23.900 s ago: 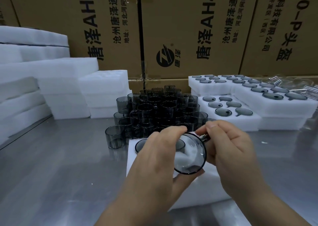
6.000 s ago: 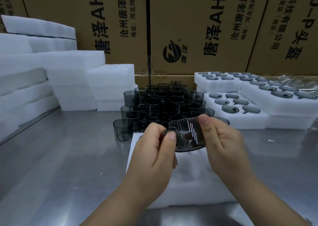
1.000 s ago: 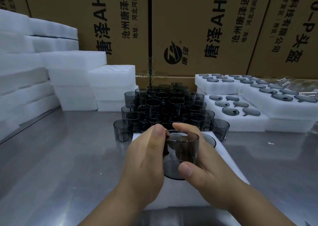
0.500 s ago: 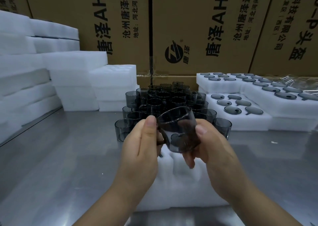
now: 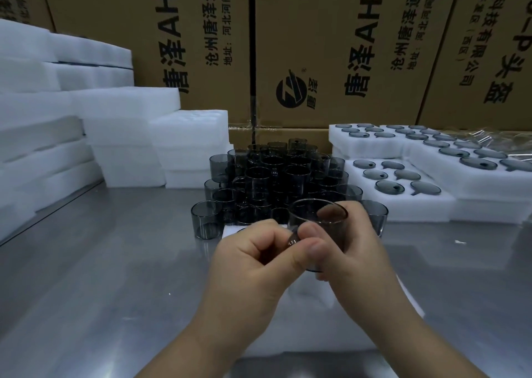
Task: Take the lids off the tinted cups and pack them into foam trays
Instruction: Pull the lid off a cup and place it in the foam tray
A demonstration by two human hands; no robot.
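Observation:
Both hands hold one grey tinted cup [image 5: 325,227] upright over a white foam tray [image 5: 339,331] lying on the steel table. My right hand [image 5: 359,259] wraps the cup's far side and bottom. My left hand [image 5: 259,265] pinches the cup's near rim between thumb and forefinger. Whether a lid is on the cup I cannot tell. Behind it stands a dense pile of several more tinted cups [image 5: 276,181]. The tray is mostly hidden under my hands and forearms.
Packed foam trays [image 5: 403,204] with cups in their pockets sit at the right, stacked two high. Blank foam trays [image 5: 129,135] are stacked at the left and back. Cardboard cartons [image 5: 331,46] wall off the rear. Crumpled clear film [image 5: 489,138] lies far right.
The cup was tipped on its side and held higher half a second ago; now it stands upright and lower, with my left thumb and forefinger pinching its rim.

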